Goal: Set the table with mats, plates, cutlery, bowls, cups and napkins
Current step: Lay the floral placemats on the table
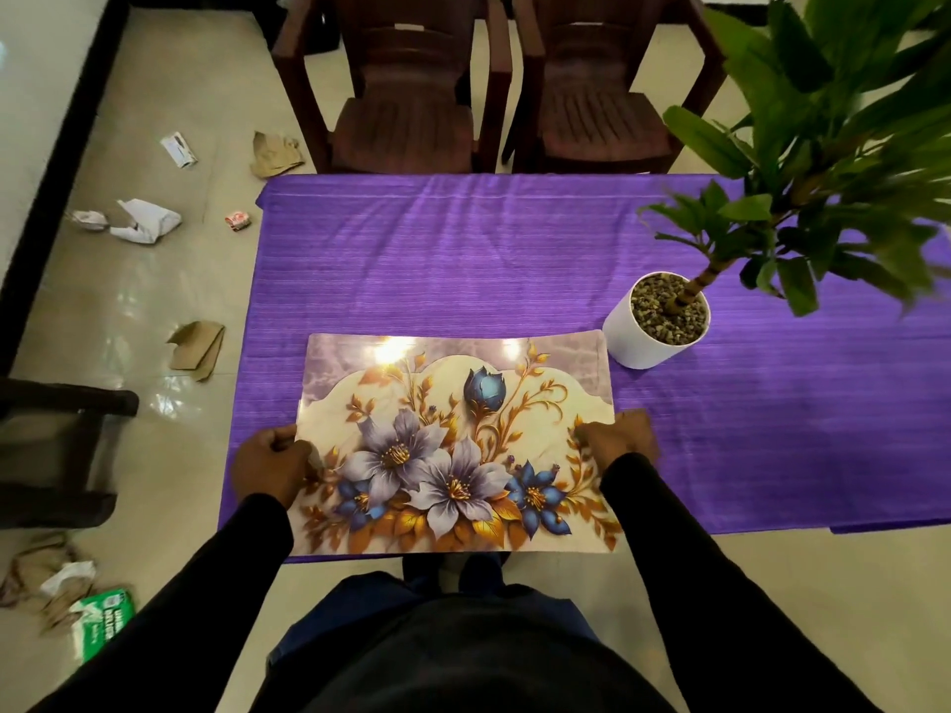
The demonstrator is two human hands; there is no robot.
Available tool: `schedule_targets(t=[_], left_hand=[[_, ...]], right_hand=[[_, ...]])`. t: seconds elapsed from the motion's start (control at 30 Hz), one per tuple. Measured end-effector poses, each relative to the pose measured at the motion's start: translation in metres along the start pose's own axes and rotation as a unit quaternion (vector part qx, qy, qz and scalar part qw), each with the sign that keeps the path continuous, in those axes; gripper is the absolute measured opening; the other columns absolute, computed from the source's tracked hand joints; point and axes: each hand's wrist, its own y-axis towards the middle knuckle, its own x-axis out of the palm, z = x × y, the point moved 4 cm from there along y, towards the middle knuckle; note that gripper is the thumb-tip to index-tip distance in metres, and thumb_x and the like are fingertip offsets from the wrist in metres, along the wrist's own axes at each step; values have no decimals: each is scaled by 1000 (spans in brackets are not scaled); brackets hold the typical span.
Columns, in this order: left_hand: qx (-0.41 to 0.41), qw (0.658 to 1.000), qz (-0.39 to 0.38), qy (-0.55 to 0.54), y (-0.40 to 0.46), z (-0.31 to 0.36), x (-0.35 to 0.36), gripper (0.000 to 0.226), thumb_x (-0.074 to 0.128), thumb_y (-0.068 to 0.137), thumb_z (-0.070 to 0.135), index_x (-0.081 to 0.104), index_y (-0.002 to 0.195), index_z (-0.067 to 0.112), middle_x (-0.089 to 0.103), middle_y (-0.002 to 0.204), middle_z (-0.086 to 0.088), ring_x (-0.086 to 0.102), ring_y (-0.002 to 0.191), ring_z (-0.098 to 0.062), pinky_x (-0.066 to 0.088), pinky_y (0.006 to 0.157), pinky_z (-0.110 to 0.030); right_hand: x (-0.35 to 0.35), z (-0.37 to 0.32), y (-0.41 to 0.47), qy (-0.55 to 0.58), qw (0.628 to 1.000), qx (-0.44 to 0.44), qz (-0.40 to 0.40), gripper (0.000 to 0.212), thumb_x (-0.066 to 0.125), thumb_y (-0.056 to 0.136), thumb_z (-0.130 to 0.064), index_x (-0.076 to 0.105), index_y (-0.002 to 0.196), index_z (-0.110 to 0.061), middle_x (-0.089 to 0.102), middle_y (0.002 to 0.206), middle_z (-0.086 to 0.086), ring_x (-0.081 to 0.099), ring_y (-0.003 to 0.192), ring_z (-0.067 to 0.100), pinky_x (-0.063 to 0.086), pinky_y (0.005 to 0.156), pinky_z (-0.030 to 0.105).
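From the head view, a floral mat (pixel 455 445) lies at the near edge of the purple-clothed bench (pixel 463 259), between both hands. The left hand (pixel 270 468) pinches the mat's left edge; the right hand (pixel 617 440) grips its right edge, fingers curled. A white plant pot (pixel 653 326) stands just beyond the mat's far right corner.

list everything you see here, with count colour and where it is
floral glossy place mat: 1, cream with purple and blue flowers, near table edge
purple tablecloth: 1, covers the table
potted plant in white pot: 1, green leaves, right of the mat's far corner
brown plastic chairs: 2, beyond the far side
crumpled paper and cardboard scraps: several, white and brown, on the floor at left
left hand: grips the mat's left edge
right hand: grips the mat's right edge
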Motion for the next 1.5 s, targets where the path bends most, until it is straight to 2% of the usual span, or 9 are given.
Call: schedule_targets(t=[0.1,0.23,0.4,0.57,0.7,0.87,1.0,1.17,1.5], left_hand=[[6,1000,-1,3,-1,-1,0,29,70,72,16,76,100,12,76,90,-3,70,83,-22,60,84,-45],[-4,1000,2,-13,-3,3,-1,25,70,76,13,74,100,12,75,89,-4,69,85,-24,58,86,-44],[-6,999,3,-37,-7,4,0,20,68,75,12,73,95,13,73,76,-2,68,71,-20,61,78,-41],[15,998,36,-52,-8,2,-3,27,63,81,26,74,102,11,74,95,-11,66,88,-29,55,85,-41],[56,992,85,-73,-17,12,-13,31,50,100,24,69,108,2,66,107,-21,59,100,-37,41,83,-37],[114,981,34,-153,-21,30,-10,22,50,96,21,66,91,6,61,88,-12,55,81,-27,44,69,-37],[136,979,46,-143,-24,41,-1,29,54,84,32,66,91,7,62,83,-18,54,73,-25,52,67,-52],[159,975,62,-140,-63,63,26,19,57,95,28,65,100,12,60,90,-13,53,83,-20,46,68,-36],[244,966,12,-78,-229,110,142,17,65,94,27,62,91,10,66,91,-17,58,84,-28,43,76,-40]], right_hand=[[-11,-12,-17,119,987,-88,-66,45,83,71,-12,58,109,-10,68,106,11,65,83,19,52,71,32],[-31,-44,-54,47,956,-241,-161,9,73,83,-7,71,87,-15,75,88,6,68,72,14,54,67,30],[-43,-81,-115,-70,903,-401,-139,11,61,93,-18,68,100,-20,73,103,-1,67,94,19,51,83,34],[-72,-99,-173,46,852,-499,-152,21,60,96,-11,63,95,-31,70,83,-22,67,83,-2,49,70,16],[-95,-90,-186,148,826,-511,-184,19,64,93,-1,67,109,-10,75,97,6,72,86,21,58,72,31],[-115,-54,-167,243,846,-448,-157,17,62,88,8,67,98,-5,75,80,-5,69,70,4,52,61,17],[-134,-18,-143,266,869,-402,-110,17,65,86,5,68,102,0,77,92,5,72,82,15,56,69,26],[-166,12,-117,258,888,-370,-86,18,65,88,5,68,106,3,77,93,3,72,79,11,55,65,22],[-286,80,-18,117,909,-397,-46,26,63,93,-4,67,104,-27,74,93,-20,69,88,-2,52,74,16]])
